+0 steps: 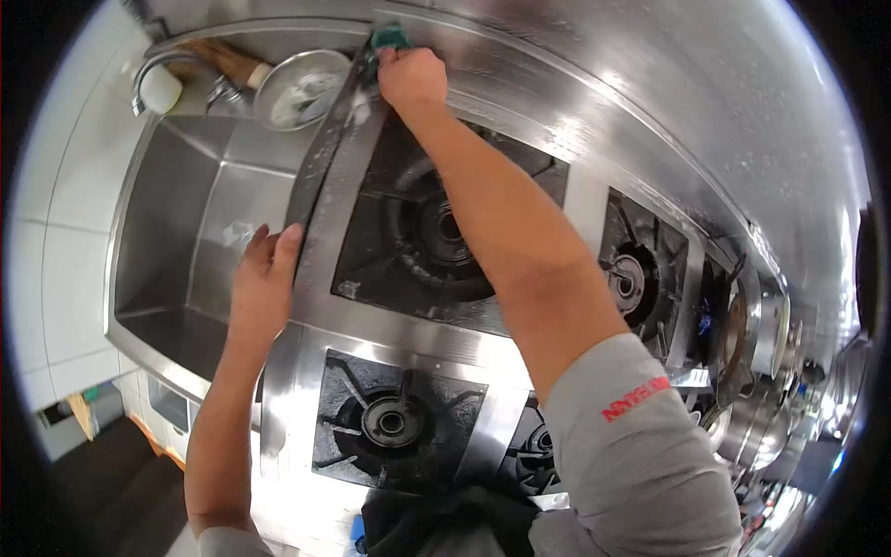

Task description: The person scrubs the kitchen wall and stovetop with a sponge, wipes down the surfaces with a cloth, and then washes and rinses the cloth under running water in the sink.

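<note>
At the back of the steel cooktop, my right hand (413, 79) is closed around a bunched green scouring pad (390, 39). It presses the pad near where the backsplash (520, 70) meets the dark upright divider panel (320, 167). My left hand (263, 288) is at the sink side of that panel, its thumb by the panel's edge and its fingers apart, with no object seen in it. Under my right forearm lies a large black burner (436, 227), partly hidden by the arm. Wet streaks and suds show on the steel around the pad.
Left of the panel is a deep steel sink (237, 200) with a curved faucet (148, 70). A metal bowl (302, 88) with whitish contents stands behind it. Smaller burners sit at the front (390, 422) and right (631, 278). Steel pots (756, 427) crowd the far right.
</note>
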The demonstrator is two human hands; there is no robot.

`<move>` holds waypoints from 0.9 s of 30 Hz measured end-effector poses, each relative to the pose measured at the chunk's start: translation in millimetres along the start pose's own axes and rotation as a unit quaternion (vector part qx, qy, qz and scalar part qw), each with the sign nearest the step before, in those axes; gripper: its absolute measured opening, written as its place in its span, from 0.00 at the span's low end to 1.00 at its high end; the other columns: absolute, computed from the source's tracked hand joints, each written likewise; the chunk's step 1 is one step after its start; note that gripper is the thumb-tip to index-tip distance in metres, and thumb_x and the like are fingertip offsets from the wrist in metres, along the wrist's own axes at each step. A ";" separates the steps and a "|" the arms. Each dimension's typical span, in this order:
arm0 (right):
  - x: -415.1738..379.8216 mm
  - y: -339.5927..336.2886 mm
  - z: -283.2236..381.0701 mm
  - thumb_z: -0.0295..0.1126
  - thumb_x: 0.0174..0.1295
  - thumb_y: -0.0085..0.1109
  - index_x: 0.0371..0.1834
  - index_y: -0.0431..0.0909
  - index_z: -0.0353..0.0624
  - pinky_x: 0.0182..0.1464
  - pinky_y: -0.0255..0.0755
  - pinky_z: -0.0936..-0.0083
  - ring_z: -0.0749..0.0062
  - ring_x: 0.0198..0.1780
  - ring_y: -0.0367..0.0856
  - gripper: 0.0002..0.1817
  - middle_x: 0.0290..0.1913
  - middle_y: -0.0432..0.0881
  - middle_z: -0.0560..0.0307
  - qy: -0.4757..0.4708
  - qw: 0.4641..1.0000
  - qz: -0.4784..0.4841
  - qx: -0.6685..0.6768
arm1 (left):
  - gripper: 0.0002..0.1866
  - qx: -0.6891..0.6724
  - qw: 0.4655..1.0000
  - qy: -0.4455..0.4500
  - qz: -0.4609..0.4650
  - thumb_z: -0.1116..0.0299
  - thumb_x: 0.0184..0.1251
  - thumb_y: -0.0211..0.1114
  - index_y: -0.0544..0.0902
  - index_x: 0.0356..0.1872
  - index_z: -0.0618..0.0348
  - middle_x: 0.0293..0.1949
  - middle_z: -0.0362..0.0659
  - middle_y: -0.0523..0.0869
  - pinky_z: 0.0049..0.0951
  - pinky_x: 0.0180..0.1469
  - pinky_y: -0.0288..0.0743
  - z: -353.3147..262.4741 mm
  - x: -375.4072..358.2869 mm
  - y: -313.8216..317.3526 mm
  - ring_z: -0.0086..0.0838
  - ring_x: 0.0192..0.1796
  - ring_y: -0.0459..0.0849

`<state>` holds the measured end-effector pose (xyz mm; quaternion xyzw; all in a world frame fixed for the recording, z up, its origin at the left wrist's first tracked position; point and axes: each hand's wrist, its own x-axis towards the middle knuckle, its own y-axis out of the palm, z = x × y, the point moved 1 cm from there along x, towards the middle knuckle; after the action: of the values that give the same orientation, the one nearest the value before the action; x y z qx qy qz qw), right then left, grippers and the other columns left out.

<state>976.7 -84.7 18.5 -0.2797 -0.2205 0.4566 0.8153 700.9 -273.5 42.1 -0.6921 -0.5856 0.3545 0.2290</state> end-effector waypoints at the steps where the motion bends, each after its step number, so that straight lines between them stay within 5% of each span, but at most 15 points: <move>1: 1.1 -15.8 -8.2 0.48 0.67 0.60 0.37 0.89 0.31 0.58 0.81 0.53 0.37 0.51 0.88 0.25 0.44 0.88 0.32 0.000 1.000 0.003 -0.003 | 0.48 -0.001 1.000 -0.004 -0.008 0.32 0.77 0.51 0.73 0.70 0.77 0.68 0.68 0.78 0.40 0.75 0.65 2.2 0.5 -0.1 0.56 0.74 0.74; 7: -35.5 -145.8 -124.2 0.42 0.61 0.62 0.30 0.88 0.34 0.50 0.81 0.52 0.39 0.43 0.88 0.18 0.38 0.89 0.37 -0.016 0.992 -0.061 -0.114 | 0.45 0.030 0.999 -0.010 -0.014 0.34 0.77 0.52 0.74 0.69 0.74 0.63 0.68 0.81 0.41 0.71 0.69 4.9 7.3 3.7 0.53 0.70 0.79; 10: -66.6 -219.7 -176.3 0.44 0.61 0.65 0.29 0.85 0.34 0.47 0.80 0.52 0.42 0.38 0.88 0.20 0.33 0.88 0.39 0.072 0.990 -0.120 0.015 | 0.43 0.026 0.999 -0.034 0.023 0.34 0.78 0.50 0.79 0.63 0.75 0.56 0.68 0.85 0.42 0.66 0.72 -0.8 9.1 3.5 0.51 0.63 0.84; 12: -79.6 -226.7 -194.1 0.50 0.58 0.74 0.39 0.84 0.33 0.51 0.80 0.54 0.44 0.45 0.87 0.26 0.42 0.88 0.41 0.036 0.977 -0.205 -0.039 | 0.43 0.048 0.997 -0.052 0.044 0.34 0.79 0.49 0.81 0.59 0.76 0.49 0.68 0.86 0.43 0.61 0.74 -3.2 13.3 0.2 0.50 0.56 0.86; 14: -71.5 -223.2 -189.8 0.52 0.56 0.76 0.40 0.84 0.32 0.57 0.78 0.56 0.44 0.49 0.86 0.28 0.43 0.88 0.42 0.077 0.973 -0.176 -0.125 | 0.42 0.102 0.992 -0.066 0.037 0.35 0.80 0.48 0.82 0.56 0.76 0.41 0.67 0.86 0.44 0.56 0.75 7.1 20.5 2.2 0.48 0.48 0.86; 17: -55.8 -197.1 -202.6 0.38 0.54 0.71 0.40 0.82 0.33 0.58 0.77 0.51 0.38 0.51 0.84 0.18 0.45 0.86 0.36 0.024 0.958 -0.236 -0.162 | 0.43 0.144 0.987 0.016 -0.073 0.34 0.80 0.47 0.83 0.49 0.76 0.31 0.62 0.82 0.46 0.49 0.75 16.0 17.5 7.8 0.44 0.38 0.81; 20: -70.8 -229.0 -205.0 0.33 0.53 0.67 0.36 0.80 0.35 0.55 0.77 0.50 0.37 0.49 0.82 0.13 0.44 0.84 0.34 0.072 0.960 -0.271 -0.019 | 0.45 0.143 0.990 -0.011 -0.014 0.32 0.79 0.47 0.84 0.40 0.78 0.24 0.59 0.77 0.50 0.44 0.72 1.6 12.6 1.9 0.44 0.32 0.77; 22: -85.7 -274.7 -226.9 0.31 0.53 0.66 0.31 0.74 0.36 0.49 0.75 0.47 0.37 0.43 0.78 0.11 0.36 0.78 0.39 0.043 0.939 -0.341 -0.025 | 0.45 0.147 0.988 -0.013 -0.039 0.31 0.79 0.47 0.83 0.34 0.77 0.21 0.56 0.76 0.52 0.42 0.71 16.3 20.6 4.7 0.45 0.31 0.76; 23: -94.6 -304.9 -245.2 0.28 0.52 0.67 0.36 0.75 0.37 0.52 0.76 0.45 0.34 0.47 0.79 0.12 0.42 0.77 0.36 0.025 0.944 -0.326 -0.049 | 0.46 0.148 0.988 -0.015 -0.050 0.31 0.79 0.47 0.82 0.31 0.77 0.20 0.55 0.76 0.52 0.41 0.70 24.9 25.9 5.2 0.45 0.30 0.75; 27: -138.9 -416.6 -302.9 0.25 0.50 0.69 0.35 0.73 0.39 0.48 0.74 0.46 0.37 0.45 0.76 0.13 0.41 0.76 0.39 -0.039 0.902 -0.375 -0.211 | 0.46 0.136 0.990 -0.038 -0.009 0.31 0.78 0.48 0.85 0.46 0.77 0.29 0.56 0.83 0.47 0.48 0.74 22.1 28.0 2.8 0.44 0.37 0.80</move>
<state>1354.3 -460.0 51.9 -0.3242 -0.4318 0.0707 0.8387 687.7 -249.0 19.6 -0.6354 -0.5459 0.4550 0.3020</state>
